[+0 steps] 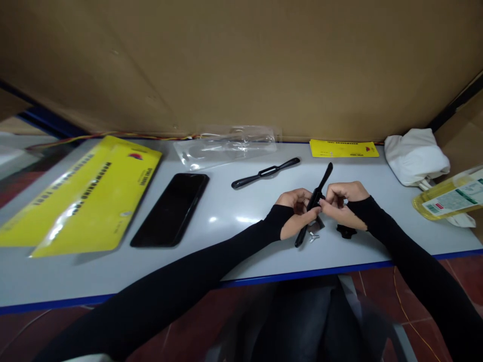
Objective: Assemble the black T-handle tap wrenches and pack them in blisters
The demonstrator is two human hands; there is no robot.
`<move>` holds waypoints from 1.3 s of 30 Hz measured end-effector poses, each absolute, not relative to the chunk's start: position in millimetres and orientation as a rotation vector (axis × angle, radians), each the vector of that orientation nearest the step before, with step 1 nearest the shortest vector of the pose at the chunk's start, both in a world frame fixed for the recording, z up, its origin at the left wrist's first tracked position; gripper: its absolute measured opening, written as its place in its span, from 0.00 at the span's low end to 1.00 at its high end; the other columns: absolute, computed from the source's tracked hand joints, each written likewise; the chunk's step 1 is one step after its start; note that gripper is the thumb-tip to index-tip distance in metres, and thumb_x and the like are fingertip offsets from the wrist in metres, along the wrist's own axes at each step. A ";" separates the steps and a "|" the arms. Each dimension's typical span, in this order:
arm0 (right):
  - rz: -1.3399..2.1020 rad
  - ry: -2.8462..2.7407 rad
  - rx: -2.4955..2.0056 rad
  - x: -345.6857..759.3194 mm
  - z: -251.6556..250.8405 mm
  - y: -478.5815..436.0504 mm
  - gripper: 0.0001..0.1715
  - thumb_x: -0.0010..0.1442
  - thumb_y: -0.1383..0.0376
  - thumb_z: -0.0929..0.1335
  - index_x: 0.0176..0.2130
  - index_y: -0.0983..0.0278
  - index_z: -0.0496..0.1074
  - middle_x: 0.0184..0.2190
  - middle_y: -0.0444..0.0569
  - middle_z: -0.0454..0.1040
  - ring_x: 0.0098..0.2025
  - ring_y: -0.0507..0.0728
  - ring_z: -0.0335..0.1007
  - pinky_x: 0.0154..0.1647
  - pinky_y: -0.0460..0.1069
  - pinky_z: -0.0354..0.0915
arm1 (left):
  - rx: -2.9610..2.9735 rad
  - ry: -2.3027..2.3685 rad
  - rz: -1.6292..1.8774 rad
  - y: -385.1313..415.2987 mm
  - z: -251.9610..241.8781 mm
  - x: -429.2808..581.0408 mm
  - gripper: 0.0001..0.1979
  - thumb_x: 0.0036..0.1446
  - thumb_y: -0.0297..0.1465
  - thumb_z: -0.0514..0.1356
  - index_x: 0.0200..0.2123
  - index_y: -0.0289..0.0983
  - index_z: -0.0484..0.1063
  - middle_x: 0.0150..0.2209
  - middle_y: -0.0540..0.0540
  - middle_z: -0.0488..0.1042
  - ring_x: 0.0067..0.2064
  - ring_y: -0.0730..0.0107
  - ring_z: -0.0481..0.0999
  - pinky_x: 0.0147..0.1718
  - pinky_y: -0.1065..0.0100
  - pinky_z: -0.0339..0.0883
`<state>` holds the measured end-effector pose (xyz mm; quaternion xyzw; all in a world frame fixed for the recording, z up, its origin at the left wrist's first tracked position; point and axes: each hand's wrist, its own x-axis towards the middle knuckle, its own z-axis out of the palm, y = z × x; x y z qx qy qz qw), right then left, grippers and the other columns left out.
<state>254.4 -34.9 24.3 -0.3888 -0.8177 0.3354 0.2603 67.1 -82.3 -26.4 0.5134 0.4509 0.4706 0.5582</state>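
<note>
In the head view my left hand (296, 211) is closed round the middle of a black spokeshave (302, 236), which is tilted with one handle up and the other down. My right hand (345, 201) meets it there, fingers pinched at the tool's centre. A small shiny bit shows at those fingertips, too small to name. Below the hands lie a silver wing screw (313, 237) and a flat dark metal piece (317, 224), partly covered. A black knobbed part (346, 231) rests under my right hand. Further back is a second black spokeshave frame (266, 173) with an open middle.
Left on the white table (211, 256) are yellow printed cards (101, 201) and a black phone (169, 208). Clear plastic packaging (230, 146) and a small yellow card (343, 149) lie at the back. At right are a white cloth (415, 156) and a yellow liquid bottle (449, 196).
</note>
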 end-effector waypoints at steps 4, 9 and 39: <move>0.970 -2.146 -0.971 253.0 23.2 -34.4 0.08 0.55 0.66 0.73 0.37 0.64 0.75 0.28 0.43 0.73 0.23 0.48 0.64 0.21 0.44 0.58 | 1.200 1.062 1.112 -81.7 -26.0 67.5 0.18 0.48 0.38 0.75 0.35 0.35 0.74 0.25 0.50 0.74 0.22 0.76 0.71 0.23 0.72 0.65; 0.883 -2.196 -0.919 259.8 21.1 -27.7 0.06 0.59 0.64 0.73 0.34 0.64 0.81 0.33 0.50 0.78 0.27 0.50 0.71 0.22 0.44 0.62 | 1.145 1.045 1.126 -79.9 -25.9 67.7 0.19 0.47 0.39 0.76 0.34 0.34 0.74 0.25 0.50 0.76 0.22 0.76 0.71 0.23 0.72 0.65; 1.604 -1.968 -1.270 268.8 24.8 -15.5 0.40 0.43 0.49 0.84 0.46 0.63 0.68 0.43 0.50 0.73 0.23 0.50 0.73 0.17 0.45 0.65 | 1.312 1.131 1.102 -79.5 -29.7 65.7 0.16 0.49 0.37 0.73 0.36 0.34 0.77 0.26 0.49 0.76 0.24 0.74 0.74 0.24 0.73 0.67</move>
